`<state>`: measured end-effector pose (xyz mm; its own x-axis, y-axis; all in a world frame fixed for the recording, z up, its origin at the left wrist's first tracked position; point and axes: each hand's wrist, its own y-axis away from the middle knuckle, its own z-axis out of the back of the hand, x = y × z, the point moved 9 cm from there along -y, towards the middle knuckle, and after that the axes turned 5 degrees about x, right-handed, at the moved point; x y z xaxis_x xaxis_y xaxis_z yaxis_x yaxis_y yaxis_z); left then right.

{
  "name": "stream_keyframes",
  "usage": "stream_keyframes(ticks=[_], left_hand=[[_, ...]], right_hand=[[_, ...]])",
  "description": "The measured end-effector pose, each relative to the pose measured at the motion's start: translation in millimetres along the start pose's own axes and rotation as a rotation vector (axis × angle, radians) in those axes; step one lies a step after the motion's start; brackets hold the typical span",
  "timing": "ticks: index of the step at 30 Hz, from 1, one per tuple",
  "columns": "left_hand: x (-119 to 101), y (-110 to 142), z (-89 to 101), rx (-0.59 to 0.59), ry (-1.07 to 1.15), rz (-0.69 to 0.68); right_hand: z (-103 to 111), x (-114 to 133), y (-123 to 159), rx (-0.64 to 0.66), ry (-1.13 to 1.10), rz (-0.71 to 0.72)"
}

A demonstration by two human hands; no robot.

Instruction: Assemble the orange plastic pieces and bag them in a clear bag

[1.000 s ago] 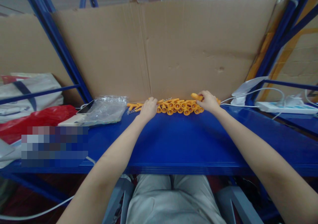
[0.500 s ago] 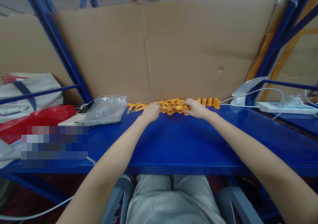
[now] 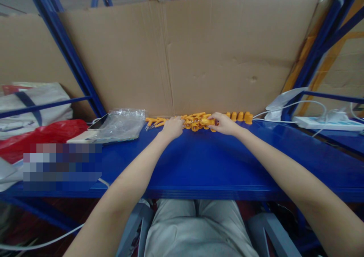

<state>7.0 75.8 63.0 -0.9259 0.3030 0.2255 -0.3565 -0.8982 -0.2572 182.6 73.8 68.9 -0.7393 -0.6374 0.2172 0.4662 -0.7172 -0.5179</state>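
Observation:
A heap of small orange plastic parts [image 3: 195,122] lies at the back of the blue shelf [image 3: 216,162], against the cardboard wall. My right hand [image 3: 224,124] is closed in a pinch on one orange part [image 3: 207,121] at the heap's right side. My left hand [image 3: 172,128] rests curled at the heap's left edge, fingers tucked in among the parts; what they hold is hidden. A short row of orange parts [image 3: 240,116] stands to the right of my right hand. A few more orange pieces with a small chain [image 3: 155,122] lie left of my left hand.
A crumpled clear plastic bag [image 3: 122,125] lies on a phone and a flat white device at left. Red and white bags [image 3: 36,131] fill the far left. At right are a white power strip [image 3: 327,123] and cables. Blue rack posts [image 3: 71,59] flank the cardboard sheet [image 3: 213,55].
My right hand has moved left from the heap's right end to its middle, uncovering the row of orange parts at the right. My left hand has shifted slightly right.

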Motion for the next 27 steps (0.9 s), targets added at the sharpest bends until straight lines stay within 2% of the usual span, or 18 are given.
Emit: stream_keyframes(ticks=[4, 8, 11, 18, 27], left_hand=[[-8, 2, 5.1, -0.043, 0.072, -0.039], [-21, 4, 18.0, -0.198, 0.227, -0.145], [-18, 4, 23.0, -0.290, 0.348, -0.120], [-10, -7, 6.0, -0.235, 0.370, -0.085], [-12, -9, 0.6, -0.294, 0.473, -0.164]], right_hand=[[1, 6, 0, 0.009, 0.025, 0.011], [0, 14, 0, 0.015, 0.027, 0.038], [2, 12, -1, -0.001, 0.009, 0.018], [1, 0, -1, -0.009, -0.045, 0.000], [-3, -6, 0, -0.005, -0.080, -0.026]])
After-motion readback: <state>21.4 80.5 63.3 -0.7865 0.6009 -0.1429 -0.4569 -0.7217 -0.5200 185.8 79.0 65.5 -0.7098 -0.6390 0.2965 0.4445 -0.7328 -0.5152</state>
